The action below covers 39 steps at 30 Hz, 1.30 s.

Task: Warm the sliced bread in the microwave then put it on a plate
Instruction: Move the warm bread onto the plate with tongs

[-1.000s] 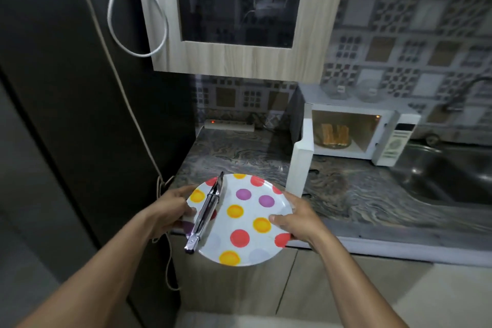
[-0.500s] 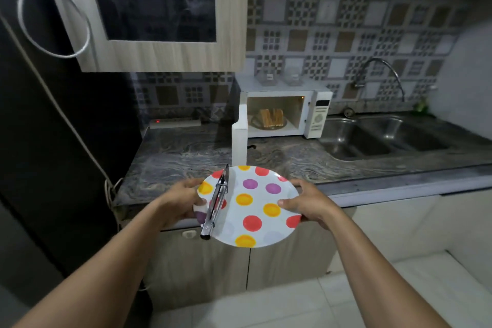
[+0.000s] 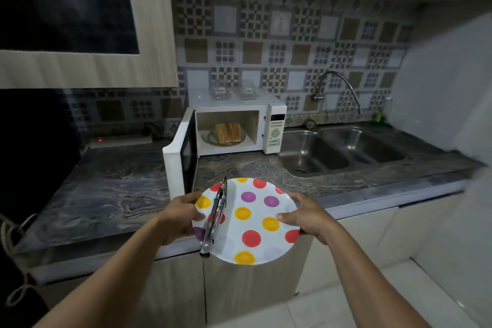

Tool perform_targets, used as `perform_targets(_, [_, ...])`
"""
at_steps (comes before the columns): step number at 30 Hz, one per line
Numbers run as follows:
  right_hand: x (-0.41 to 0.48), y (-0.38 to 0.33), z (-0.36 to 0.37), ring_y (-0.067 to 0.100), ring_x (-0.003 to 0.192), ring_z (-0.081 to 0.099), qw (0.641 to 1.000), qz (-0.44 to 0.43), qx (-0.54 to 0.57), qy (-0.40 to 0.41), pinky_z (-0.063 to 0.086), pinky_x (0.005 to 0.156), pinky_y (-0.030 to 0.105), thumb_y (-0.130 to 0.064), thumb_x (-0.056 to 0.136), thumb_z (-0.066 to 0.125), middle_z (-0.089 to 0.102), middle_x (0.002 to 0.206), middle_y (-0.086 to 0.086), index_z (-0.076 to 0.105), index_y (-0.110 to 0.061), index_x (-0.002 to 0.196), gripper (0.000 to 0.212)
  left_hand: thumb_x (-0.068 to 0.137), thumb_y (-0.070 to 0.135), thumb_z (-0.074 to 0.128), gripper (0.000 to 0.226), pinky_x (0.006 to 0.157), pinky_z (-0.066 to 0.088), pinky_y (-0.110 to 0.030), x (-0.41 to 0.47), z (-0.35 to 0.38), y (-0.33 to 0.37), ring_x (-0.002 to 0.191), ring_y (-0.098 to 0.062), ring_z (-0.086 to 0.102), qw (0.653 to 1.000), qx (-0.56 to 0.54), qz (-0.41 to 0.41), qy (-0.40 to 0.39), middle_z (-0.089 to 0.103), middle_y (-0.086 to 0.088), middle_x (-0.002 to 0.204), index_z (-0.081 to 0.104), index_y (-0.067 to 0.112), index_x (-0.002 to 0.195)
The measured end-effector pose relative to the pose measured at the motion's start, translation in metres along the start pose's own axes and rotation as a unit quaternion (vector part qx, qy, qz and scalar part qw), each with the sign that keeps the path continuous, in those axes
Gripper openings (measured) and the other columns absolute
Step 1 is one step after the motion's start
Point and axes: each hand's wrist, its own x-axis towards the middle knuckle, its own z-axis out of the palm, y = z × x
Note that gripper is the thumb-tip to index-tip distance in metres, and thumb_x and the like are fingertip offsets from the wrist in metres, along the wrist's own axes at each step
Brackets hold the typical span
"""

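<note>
Bread (image 3: 228, 132) stands inside the open microwave (image 3: 275, 130) on the tabletop (image 3: 119, 189). Left grip (image 3: 181, 217) and right grip (image 3: 306, 217) are clamped on opposite rims of the plate (image 3: 231, 231); tongs (image 3: 215, 217) lie on it.

White microwave (image 3: 275, 128) at the back of the counter (image 3: 114, 189), door (image 3: 181, 162) swung wide open to the left, browned bread (image 3: 228, 132) slices upright inside, white plate (image 3: 259, 210) with red, yellow and purple dots held level by both rims, left hand (image 3: 181, 214) and right hand (image 3: 308, 218), metal tongs (image 3: 214, 218) lying along its left side
</note>
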Motion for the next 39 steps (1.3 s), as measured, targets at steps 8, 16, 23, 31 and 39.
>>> perform_targets(8, [0.093, 0.007, -0.076, 0.006, 0.077, 0.069, 0.998, -0.036, -0.036, -0.042, 0.056, 0.058, 0.018, 0.0, 0.085, 0.075, 0.074, 0.104, 0.003, 0.065, -0.025, 0.101, 0.032, 0.084, -0.02, 0.042, 0.05, 0.048, 0.053, -0.031, 0.081, 0.077, 0.02, 0.058, -0.024, 0.066, 0.999, -0.022, 0.013, 0.045, 0.069, -0.021, 0.084, 0.07, 0.01, 0.112])
perform_targets(16, [0.196, 0.019, -0.096, 0.014, 0.087, 0.068, 0.998, -0.009, -0.056, -0.042, 0.059, 0.085, 0.04, 0.0, 0.081, 0.078, 0.07, 0.098, -0.007, 0.058, -0.033, 0.094, 0.04, 0.087, -0.019, 0.046, 0.054, 0.04, 0.048, -0.026, 0.161, 0.095, 0.031, 0.055, -0.023, 0.063, 0.993, -0.014, -0.003, 0.119, 0.066, -0.018, 0.086, 0.063, 0.016, 0.125])
perform_targets(23, [0.283, 0.031, -0.083, 0.017, 0.092, 0.069, 0.998, 0.007, -0.052, -0.043, 0.06, 0.081, 0.038, -0.002, 0.078, 0.081, 0.07, 0.101, -0.007, 0.059, -0.025, 0.116, 0.049, 0.088, -0.015, 0.053, 0.043, 0.062, 0.06, -0.042, 0.241, 0.086, 0.024, 0.084, -0.032, 0.067, 0.986, -0.021, -0.031, 0.16, 0.067, -0.016, 0.102, 0.06, 0.014, 0.119])
perform_targets(31, [0.372, 0.038, -0.059, 0.023, 0.099, 0.07, 0.997, 0.016, -0.055, -0.049, 0.059, 0.087, 0.049, -0.006, 0.071, 0.085, 0.072, 0.11, -0.001, 0.063, -0.029, 0.117, 0.056, 0.087, -0.018, 0.053, 0.043, 0.046, 0.049, -0.015, 0.313, 0.072, 0.029, 0.067, -0.015, 0.058, 0.98, 0.05, -0.026, 0.189, 0.064, -0.011, 0.084, 0.061, 0.004, 0.123])
perform_targets(39, [0.437, 0.062, -0.026, 0.024, 0.099, 0.069, 0.997, 0.01, -0.066, -0.046, 0.058, 0.089, 0.046, -0.009, 0.066, 0.086, 0.072, 0.108, -0.004, 0.065, -0.027, 0.117, 0.058, 0.083, -0.013, 0.061, 0.054, 0.086, 0.056, -0.038, 0.377, 0.051, 0.016, 0.107, -0.03, 0.059, 0.959, 0.143, -0.043, 0.239, 0.062, -0.016, 0.127, 0.057, 0.009, 0.133])
